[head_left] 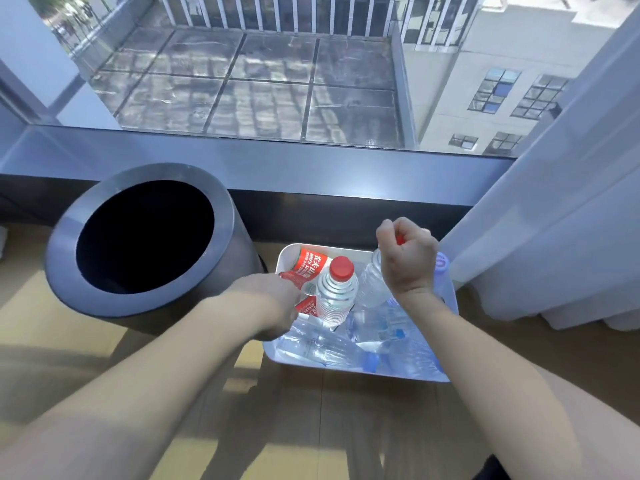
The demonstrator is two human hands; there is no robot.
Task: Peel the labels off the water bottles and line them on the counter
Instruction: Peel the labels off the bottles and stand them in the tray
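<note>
A white tub (349, 369) on the wooden floor holds several clear water bottles. One upright red-capped bottle (336, 292) without a label stands in its middle. A red label (310, 263) shows on a bottle at the tub's back left. My left hand (273, 299) reaches down into the tub's left side, its fingers hidden among red-labelled bottles. My right hand (408, 258) is closed around the red-capped top of another clear bottle (372, 282) and holds it above the tub's right side. Blue-capped bottles (370, 362) lie flat at the front.
A dark round bin (138, 299) with an open top stands left of the tub. A dark window ledge (277, 168) runs along behind both. A white curtain (554, 237) hangs at the right, touching the tub's far corner.
</note>
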